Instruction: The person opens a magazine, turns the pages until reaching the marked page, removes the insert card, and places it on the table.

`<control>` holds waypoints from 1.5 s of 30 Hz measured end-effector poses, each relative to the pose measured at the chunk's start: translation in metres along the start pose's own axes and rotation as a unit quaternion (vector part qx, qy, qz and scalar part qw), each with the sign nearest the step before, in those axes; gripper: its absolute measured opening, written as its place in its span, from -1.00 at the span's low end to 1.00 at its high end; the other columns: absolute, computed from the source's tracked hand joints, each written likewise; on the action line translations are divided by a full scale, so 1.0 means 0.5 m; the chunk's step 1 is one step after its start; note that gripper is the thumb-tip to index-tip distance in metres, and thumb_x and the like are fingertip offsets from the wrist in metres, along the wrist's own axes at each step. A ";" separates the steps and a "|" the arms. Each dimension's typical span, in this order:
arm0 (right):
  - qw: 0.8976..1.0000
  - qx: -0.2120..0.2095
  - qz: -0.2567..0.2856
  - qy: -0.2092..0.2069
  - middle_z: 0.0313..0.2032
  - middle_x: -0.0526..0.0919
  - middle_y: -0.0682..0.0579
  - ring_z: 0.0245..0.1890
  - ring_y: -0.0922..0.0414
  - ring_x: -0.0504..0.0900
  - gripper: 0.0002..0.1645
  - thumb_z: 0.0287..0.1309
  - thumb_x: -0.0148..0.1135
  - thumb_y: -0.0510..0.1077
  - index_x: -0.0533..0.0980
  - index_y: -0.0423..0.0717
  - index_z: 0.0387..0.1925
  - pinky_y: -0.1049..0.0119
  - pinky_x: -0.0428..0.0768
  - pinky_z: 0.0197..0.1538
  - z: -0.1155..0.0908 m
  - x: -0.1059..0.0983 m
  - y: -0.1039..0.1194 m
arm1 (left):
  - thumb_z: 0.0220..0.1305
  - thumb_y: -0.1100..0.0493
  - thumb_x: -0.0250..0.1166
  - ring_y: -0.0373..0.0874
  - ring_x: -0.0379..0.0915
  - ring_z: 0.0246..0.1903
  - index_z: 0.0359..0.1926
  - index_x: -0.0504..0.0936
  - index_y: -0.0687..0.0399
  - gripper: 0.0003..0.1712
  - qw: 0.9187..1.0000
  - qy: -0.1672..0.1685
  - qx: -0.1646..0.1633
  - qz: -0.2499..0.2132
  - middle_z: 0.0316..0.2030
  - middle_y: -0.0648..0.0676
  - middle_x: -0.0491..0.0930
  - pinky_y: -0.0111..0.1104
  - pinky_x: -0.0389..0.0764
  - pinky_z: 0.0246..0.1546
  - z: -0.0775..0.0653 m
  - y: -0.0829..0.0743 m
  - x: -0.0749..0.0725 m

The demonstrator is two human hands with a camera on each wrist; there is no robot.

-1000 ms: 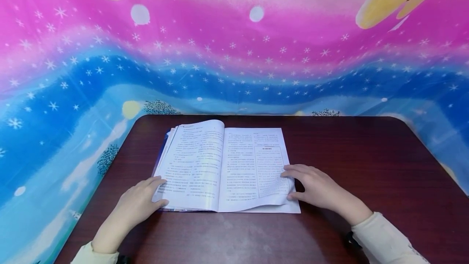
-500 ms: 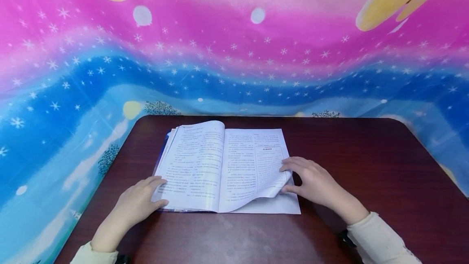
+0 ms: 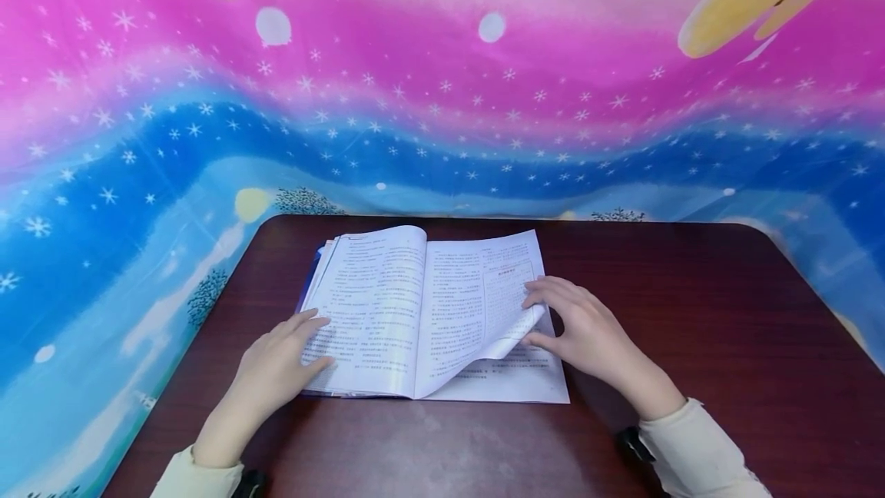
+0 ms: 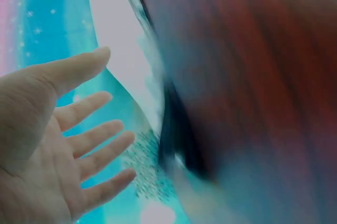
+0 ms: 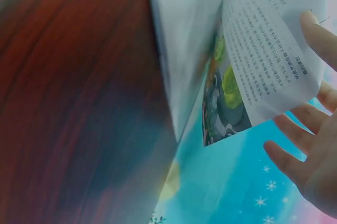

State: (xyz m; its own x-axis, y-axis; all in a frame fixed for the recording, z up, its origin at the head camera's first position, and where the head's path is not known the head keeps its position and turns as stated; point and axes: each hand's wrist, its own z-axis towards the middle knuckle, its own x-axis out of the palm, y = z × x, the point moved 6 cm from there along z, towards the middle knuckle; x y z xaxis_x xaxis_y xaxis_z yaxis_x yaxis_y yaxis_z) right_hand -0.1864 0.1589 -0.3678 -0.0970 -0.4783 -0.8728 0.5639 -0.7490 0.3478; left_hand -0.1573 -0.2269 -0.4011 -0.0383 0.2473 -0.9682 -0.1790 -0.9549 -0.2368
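A magazine lies spread on the table, with printed text on both sides. My right hand pinches the lower outer corner of a right-hand page between thumb and fingers. That page curls up and leftward, baring part of the printed sheet beneath. In the right wrist view, the lifted page lies between the thumb and fingers of my right hand. My left hand is at the lower left edge of the magazine, fingers extended. In the left wrist view, the left hand has spread fingers and holds nothing.
The dark reddish-brown table extends around the magazine. A pink and blue cloth backdrop with snowflakes hangs behind and beside it. In the right wrist view, a coloured picture shows beside the text page.
My right hand has moved left and away from me, curling the page corner further up and uncovering more of the sheet below. My left hand has shifted slightly right and upward.
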 end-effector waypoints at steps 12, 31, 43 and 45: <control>0.999 0.016 0.010 -0.041 0.18 0.58 -0.03 0.32 -0.07 0.38 -0.48 -0.21 0.67 -0.02 0.60 0.03 -0.16 -0.16 0.32 0.29 0.019 -0.011 0.030 | 0.26 0.07 0.40 0.03 0.41 0.25 0.33 0.46 0.05 -0.36 0.982 -0.104 0.096 -0.125 0.28 0.08 0.47 0.00 0.48 0.17 0.041 -0.154 -0.036; 0.996 0.000 -0.072 -0.043 0.19 0.57 -0.11 0.32 -0.13 0.37 -0.45 -0.21 0.66 0.04 0.61 -0.03 -0.16 -0.15 0.34 0.30 0.018 -0.039 0.086 | 0.22 0.06 0.44 -0.09 0.34 0.31 0.41 0.37 -0.08 -0.24 0.953 -0.009 0.249 -0.173 0.39 -0.06 0.33 -0.06 0.47 0.20 0.031 -0.354 -0.004; 0.993 -0.038 -0.083 -0.078 0.17 0.58 -0.12 0.30 -0.13 0.39 -0.37 -0.18 0.64 0.09 0.63 -0.08 -0.05 -0.17 0.38 0.26 0.011 -0.053 0.100 | 0.27 0.33 0.35 -0.21 0.49 0.16 0.28 0.51 -0.06 -0.43 0.931 -0.111 0.308 -0.159 0.22 -0.10 0.54 -0.28 0.54 0.12 0.016 -0.377 -0.009; 0.993 -0.040 -0.082 -0.078 0.18 0.57 -0.12 0.30 -0.13 0.39 -0.33 -0.16 0.63 0.10 0.62 -0.08 0.00 -0.17 0.38 0.26 0.011 -0.055 0.100 | 0.28 0.35 0.34 -0.21 0.49 0.16 0.29 0.50 -0.05 -0.43 0.933 -0.113 0.304 -0.156 0.22 -0.10 0.54 -0.29 0.54 0.12 0.016 -0.377 -0.008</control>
State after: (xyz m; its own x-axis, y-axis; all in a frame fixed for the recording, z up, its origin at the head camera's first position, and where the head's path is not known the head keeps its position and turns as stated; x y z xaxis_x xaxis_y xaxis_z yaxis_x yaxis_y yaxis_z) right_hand -0.1600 0.1319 -0.3244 -0.3161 -0.4231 -0.8492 0.5929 -0.7868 0.1713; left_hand -0.1311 -0.0464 -0.3517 -0.0855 0.5925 -0.8010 -0.7382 -0.5776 -0.3485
